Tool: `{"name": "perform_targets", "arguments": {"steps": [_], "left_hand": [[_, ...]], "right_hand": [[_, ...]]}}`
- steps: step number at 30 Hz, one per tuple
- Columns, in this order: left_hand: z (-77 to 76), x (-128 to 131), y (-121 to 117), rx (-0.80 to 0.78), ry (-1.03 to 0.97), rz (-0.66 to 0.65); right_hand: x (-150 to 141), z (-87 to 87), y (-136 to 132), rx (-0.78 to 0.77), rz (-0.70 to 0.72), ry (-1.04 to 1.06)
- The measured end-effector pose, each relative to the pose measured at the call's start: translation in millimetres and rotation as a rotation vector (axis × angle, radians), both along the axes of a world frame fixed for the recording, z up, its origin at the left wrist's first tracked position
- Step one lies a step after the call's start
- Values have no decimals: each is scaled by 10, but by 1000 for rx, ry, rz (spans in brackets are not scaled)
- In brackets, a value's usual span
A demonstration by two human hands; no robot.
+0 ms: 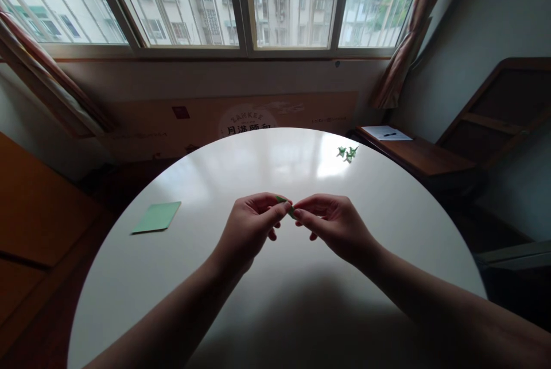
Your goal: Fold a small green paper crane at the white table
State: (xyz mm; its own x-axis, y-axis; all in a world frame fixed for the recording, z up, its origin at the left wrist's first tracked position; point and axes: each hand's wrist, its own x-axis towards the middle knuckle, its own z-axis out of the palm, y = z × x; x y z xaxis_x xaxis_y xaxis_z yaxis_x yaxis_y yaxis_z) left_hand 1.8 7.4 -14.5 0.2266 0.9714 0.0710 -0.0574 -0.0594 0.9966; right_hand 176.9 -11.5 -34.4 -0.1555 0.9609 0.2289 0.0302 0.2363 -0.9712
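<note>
Between my two hands, above the middle of the white table, is a small piece of folded green paper [291, 212]. My left hand [255, 221] pinches it between thumb and forefinger from the left. From the right, my right hand [333, 221] pinches its other end. The fingers cover most of the paper, so its full shape is hidden. A stack of square green paper [156, 217] lies on the table to the left. Several small folded green paper pieces [348, 154] with pointed tips sit together near the table's far right edge.
The round white table [206, 185] has a curved edge. Behind it stand a printed board [198, 122] and a barred window [245, 7]. To the right, a wooden surface [430, 156] bears white paper [374, 131] and a pen [390, 134]. An orange-brown cabinet [43, 202] is at left.
</note>
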Motion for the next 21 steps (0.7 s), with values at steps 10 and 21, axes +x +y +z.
{"name": "perform_targets", "arguments": {"steps": [10,21], "left_hand": [[30,6,-13,18,54,-7],[23,-17,-2,36,41,54]], "right_hand": [[7,14,2,-33,-26,10],[13,7,20,-54,17,-4]]}}
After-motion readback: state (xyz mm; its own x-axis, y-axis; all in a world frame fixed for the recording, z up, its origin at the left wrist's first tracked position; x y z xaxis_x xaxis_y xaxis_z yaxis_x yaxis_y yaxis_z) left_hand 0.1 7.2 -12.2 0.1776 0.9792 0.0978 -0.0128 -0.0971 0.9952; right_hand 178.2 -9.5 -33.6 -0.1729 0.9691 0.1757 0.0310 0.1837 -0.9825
